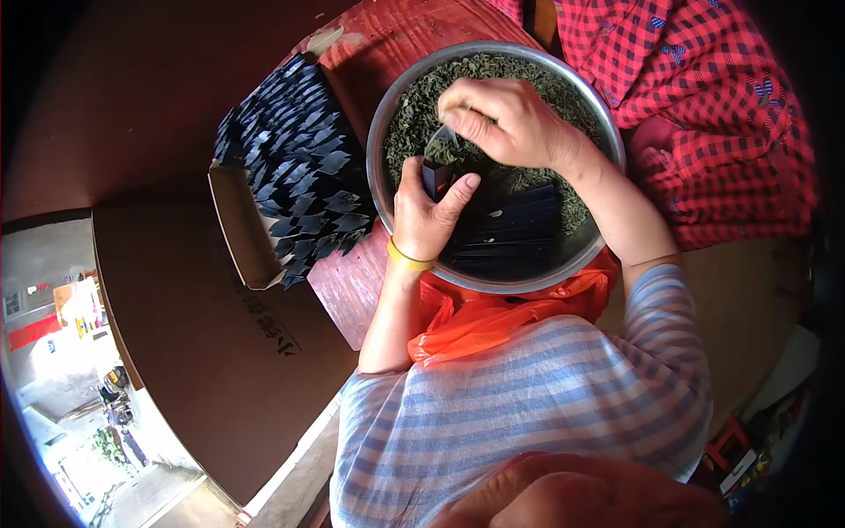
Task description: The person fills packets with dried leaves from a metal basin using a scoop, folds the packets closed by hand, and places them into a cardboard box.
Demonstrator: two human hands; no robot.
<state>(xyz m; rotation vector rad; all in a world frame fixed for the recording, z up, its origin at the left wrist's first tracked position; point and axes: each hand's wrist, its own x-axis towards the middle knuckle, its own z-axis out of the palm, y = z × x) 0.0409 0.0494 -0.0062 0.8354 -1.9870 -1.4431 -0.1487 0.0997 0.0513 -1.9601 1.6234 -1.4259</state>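
**Dark pouch sitting at 7 o'clock below our right fingertips**

We are reading the clock with 12 at the top of the view. Over the metal basin (519, 286), our left hand (422, 211) is grasping the dark pouch (433, 182) between thumb and fingers, toward 8 o'clock from the basin's middle. The pouch's mouth is facing roughly 12; its long axis is seemingly running from 12 to 6, though our grip is hiding the lower end.

Our right hand (515, 123) is hanging nearer 12, its fingers pinching a clear scoop-shaped piece (442, 141). That piece is pointing down toward 7 and ending right at the pouch's mouth; whether it is touching the edge, we cannot tell. Our left hand is the nearer one, since it is holding the pouch itself.

Dried green leaves (568, 101) are filling much of the basin around both hands. A stack of flat dark pouches (519, 231) is lying inside toward 5 o'clock. Outside, toward 9, a cardboard box (239, 224) is holding rows of dark, pointed-ended packets (299, 167).
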